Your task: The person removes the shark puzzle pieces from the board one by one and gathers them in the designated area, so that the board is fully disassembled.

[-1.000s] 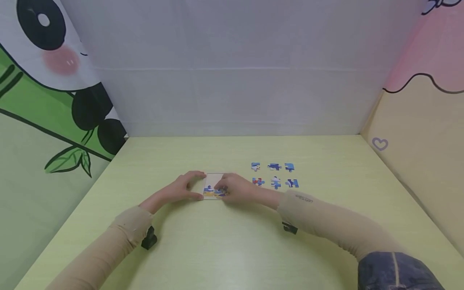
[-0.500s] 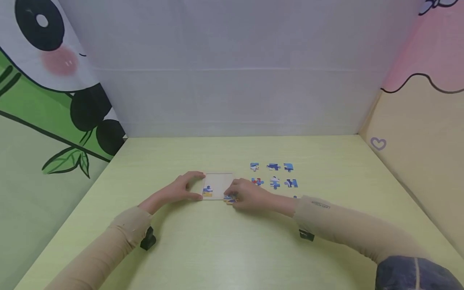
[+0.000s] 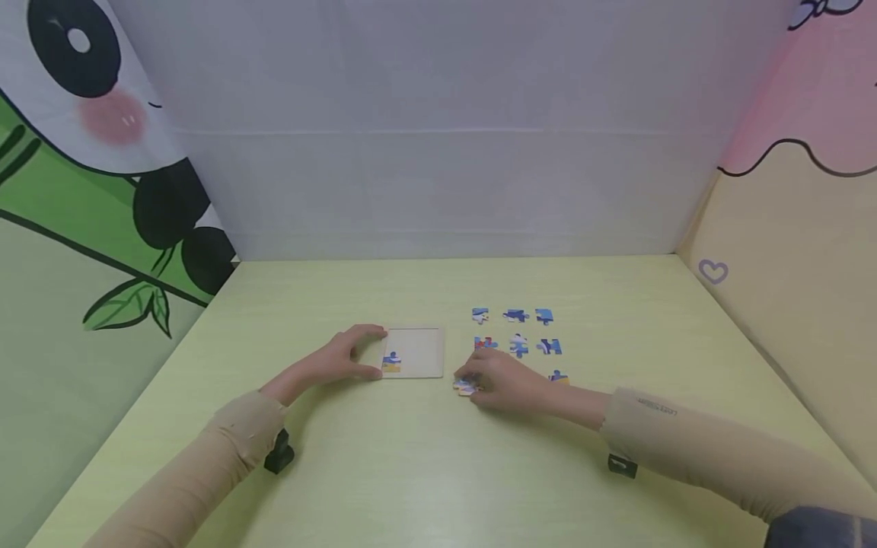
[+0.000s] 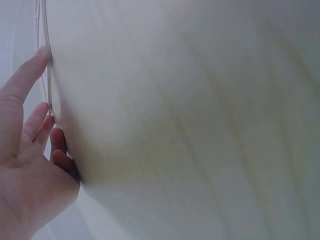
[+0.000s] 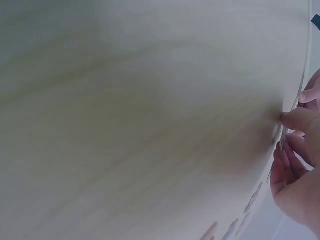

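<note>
A small square white puzzle board [image 3: 419, 352] lies flat on the table, with one blue-and-yellow jigsaw piece [image 3: 392, 361] at its lower left corner. My left hand [image 3: 340, 358] holds the board at its left edge, thumb at the near corner and forefinger at the far one. Its thumb and fingers [image 4: 35, 125] meet the edge in the left wrist view. To the right of the board, just above or on the table, my right hand [image 3: 503, 378] pinches a jigsaw piece [image 3: 466, 387], partly covered by the fingers. That pinch appears at the border of the right wrist view.
Loose jigsaw pieces lie in rows behind and beside the right hand, among them one top right [image 3: 544, 316], one in the middle [image 3: 518, 345] and one partly hidden by the forearm [image 3: 559, 377]. A pale wall [image 3: 438, 190] stands behind the table [image 3: 411, 472].
My right hand has drawn back from over the board to the right and nearer, carrying the jigsaw piece. More of the white board shows. My left hand has stayed at its edge.
</note>
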`<state>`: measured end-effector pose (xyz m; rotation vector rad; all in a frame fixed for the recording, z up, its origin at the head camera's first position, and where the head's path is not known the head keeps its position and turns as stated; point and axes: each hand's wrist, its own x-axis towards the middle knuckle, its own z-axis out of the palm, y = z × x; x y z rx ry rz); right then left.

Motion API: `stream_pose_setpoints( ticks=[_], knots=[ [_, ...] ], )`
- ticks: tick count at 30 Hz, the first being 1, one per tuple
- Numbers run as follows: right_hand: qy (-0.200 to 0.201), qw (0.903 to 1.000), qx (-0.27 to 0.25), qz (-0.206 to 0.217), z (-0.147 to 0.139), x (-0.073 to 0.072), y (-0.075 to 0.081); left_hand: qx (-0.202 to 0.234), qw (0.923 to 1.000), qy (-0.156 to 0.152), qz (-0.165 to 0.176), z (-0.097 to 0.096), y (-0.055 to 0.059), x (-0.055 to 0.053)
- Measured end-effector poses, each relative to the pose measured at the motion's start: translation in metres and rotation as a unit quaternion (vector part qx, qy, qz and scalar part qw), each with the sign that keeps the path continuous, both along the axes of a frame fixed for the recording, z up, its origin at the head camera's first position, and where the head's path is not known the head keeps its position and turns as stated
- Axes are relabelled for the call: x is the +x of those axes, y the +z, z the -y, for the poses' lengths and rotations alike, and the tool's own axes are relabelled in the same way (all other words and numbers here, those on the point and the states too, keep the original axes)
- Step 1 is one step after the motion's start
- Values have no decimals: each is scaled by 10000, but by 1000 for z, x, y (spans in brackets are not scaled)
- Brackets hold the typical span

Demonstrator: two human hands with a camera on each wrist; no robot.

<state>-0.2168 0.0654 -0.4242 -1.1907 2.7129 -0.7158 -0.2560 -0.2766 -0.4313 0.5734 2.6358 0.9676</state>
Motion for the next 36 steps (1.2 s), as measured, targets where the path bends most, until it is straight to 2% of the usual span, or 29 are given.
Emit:
stream_pose_setpoints(
  ticks=[6, 11, 17, 21, 25, 36],
  knots=[
    [-303, 9992, -5, 244, -23, 6, 4, -46, 10000, -17, -70, 0, -1, 0],
    [-510, 9977, 93, 430, -44, 4, 4, -92, 10000, 24, 16, -2, 0, 0],
    [-492, 9979, 333, 277, -61, -2, 6, -97, 9999, 21, -13, -2, 2, 0],
    [-391, 9980, 503, -3, -67, -5, 5, -114, 9999, 9, -41, -3, 2, 0],
    [-256, 9984, 453, -241, -73, -5, 4, -132, 9999, 8, -52, -4, 1, 0],
    [-575, 9980, 201, 161, -82, -1, 4, -163, 9998, 77, 34, -3, -1, -2]
  ],
)
